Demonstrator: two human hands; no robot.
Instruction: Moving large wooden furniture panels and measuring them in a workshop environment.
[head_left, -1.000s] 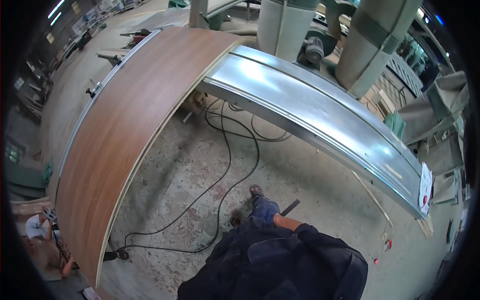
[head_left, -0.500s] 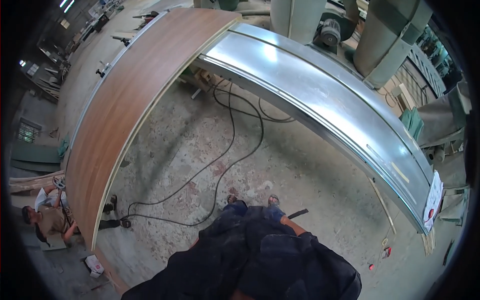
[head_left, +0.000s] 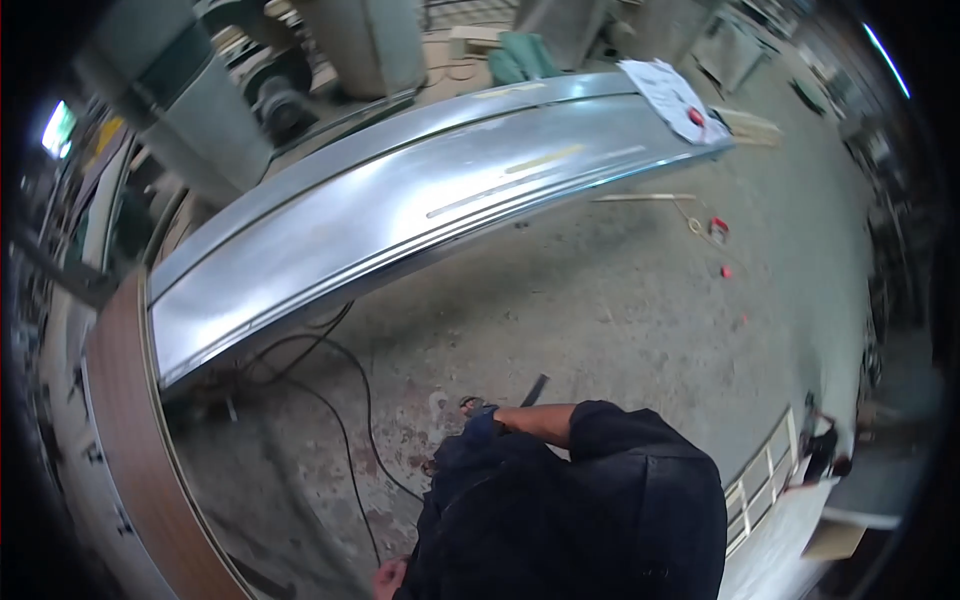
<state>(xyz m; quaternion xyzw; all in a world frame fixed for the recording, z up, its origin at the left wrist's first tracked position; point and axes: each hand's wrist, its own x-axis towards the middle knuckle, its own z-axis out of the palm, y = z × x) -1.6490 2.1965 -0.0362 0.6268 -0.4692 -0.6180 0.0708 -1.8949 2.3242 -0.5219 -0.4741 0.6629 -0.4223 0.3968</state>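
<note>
At the lower edge, my left hand (head_left: 390, 578) shows only in part beside my dark clothing. It is blurred, and how its fingers lie is unclear. A black cable (head_left: 360, 455) runs down the floor toward that hand; whether they touch is not visible. My bare right forearm (head_left: 540, 422) crosses in front of my body, its hand lost against the dark blue cloth. Close beyond the forearm, a short dark strip (head_left: 536, 389) sticks out; I cannot tell whether it is held or lies on the floor.
A long shiny metal-topped bench (head_left: 330, 210) spans the far side, with papers (head_left: 665, 95) at its right end. A wood-grain panel (head_left: 125, 400) stands at left. Red items (head_left: 719, 230) lie on the floor. Another person (head_left: 822, 452) is at right by a pale frame (head_left: 765, 470).
My view has swung to the right, so bench and wood-grain panel sit further left. The person at left has gone out of view; another appears at right. My left hand has come into sight.
</note>
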